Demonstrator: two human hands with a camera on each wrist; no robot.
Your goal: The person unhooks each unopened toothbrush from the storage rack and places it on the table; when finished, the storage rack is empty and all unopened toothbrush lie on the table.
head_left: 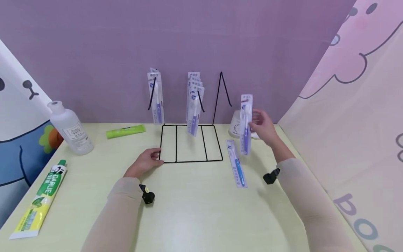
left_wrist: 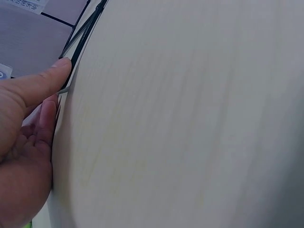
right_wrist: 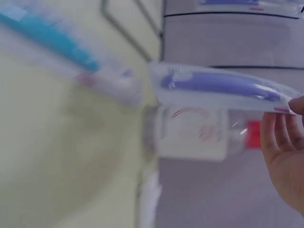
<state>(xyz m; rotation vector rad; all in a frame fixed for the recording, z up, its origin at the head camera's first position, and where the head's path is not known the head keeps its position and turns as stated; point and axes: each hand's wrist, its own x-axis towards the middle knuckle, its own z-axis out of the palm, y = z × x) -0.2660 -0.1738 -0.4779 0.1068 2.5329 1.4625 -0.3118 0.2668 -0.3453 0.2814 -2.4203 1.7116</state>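
Observation:
My right hand (head_left: 264, 127) pinches a packaged purple toothbrush (head_left: 246, 124) by its edge and holds it upright above the right side of the table. At the wire rack's left front corner, my left hand (head_left: 146, 161) grips the thin frame; the thumb (left_wrist: 45, 80) lies along the wire in the left wrist view. This black wire rack (head_left: 192, 162) has three hooks. Packaged purple toothbrushes (head_left: 158, 105) hang from its left hook, and several more packs (head_left: 195, 108) from the middle one. A packaged blue toothbrush (head_left: 237, 164) lies flat on the table, right of the rack.
Behind the held pack stands a bottle (right_wrist: 192, 133) with a red cap. On the left are a white bottle (head_left: 70, 129), a green tube (head_left: 126, 131) and a large Darlie toothpaste tube (head_left: 41, 201). A purple backdrop (head_left: 126, 42) rises along the table's back edge.

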